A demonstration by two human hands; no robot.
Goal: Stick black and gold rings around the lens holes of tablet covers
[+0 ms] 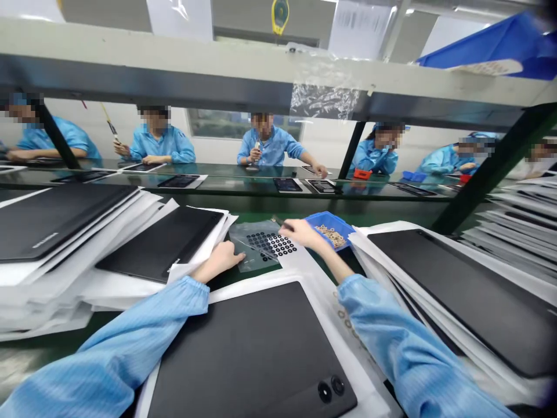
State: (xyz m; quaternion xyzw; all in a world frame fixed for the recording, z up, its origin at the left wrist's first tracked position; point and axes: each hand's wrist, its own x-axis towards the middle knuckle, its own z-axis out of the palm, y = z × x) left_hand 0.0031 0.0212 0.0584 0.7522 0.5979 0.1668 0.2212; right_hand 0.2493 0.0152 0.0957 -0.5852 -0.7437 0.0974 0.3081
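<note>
My left hand point(221, 261) is closed at the near left edge of a clear plastic bag point(243, 235), its thumb on the film. Inside or under that bag lies a sheet of black ring-shaped stickers point(285, 247); I cannot tell which. Over the sheet's far right edge, my right hand point(300, 232) is bent in a pinch, and what its fingertips hold is too small to make out. Right in front of me a black tablet back cover point(248, 354) lies on white paper, with two round camera rings at its near right corner.
A blue bin point(333, 229) of small tan pieces stands beyond my right wrist. Covers stacked with paper flank me: a left pile point(56, 226), another cover point(161, 241) and a right pile point(461, 290). Overhead runs a shelf point(195, 69). Several co-workers point(270, 142) sit opposite.
</note>
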